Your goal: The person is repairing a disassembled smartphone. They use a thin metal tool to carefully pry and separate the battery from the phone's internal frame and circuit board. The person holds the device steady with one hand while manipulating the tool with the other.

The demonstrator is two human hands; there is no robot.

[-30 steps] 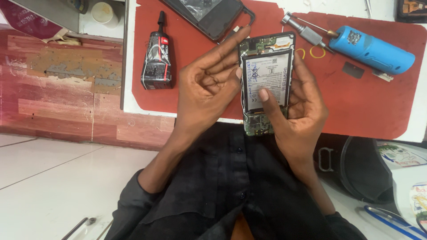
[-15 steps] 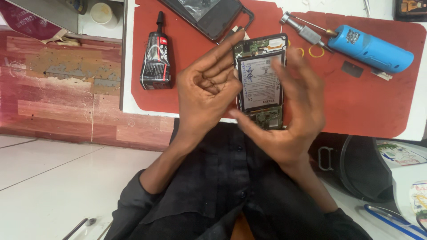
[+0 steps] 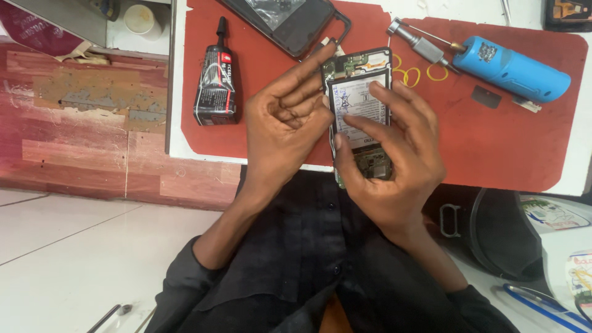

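Note:
An opened phone [image 3: 361, 86], its back off so the white battery and green circuit boards show, is held upright above the red work mat [image 3: 493, 142]. My left hand [image 3: 287, 123] grips its left edge, index finger stretched up along the side. My right hand [image 3: 394, 166] wraps the lower right part, with fingers pressing on the battery face and the thumb at the left edge. The phone's lower board is partly hidden by my right fingers.
A black glue tube [image 3: 216, 89] lies on the mat's left. A black phone frame [image 3: 290, 24] sits at the top, with a screwdriver [image 3: 422, 44], a blue cylindrical tool [image 3: 515, 68] and yellow rubber bands [image 3: 410, 74] to the right. A dark bag [image 3: 505, 234] is at the lower right.
The phone has shifted slightly left and up. My right thumb left the battery face, and my right fingers now lie spread across the battery.

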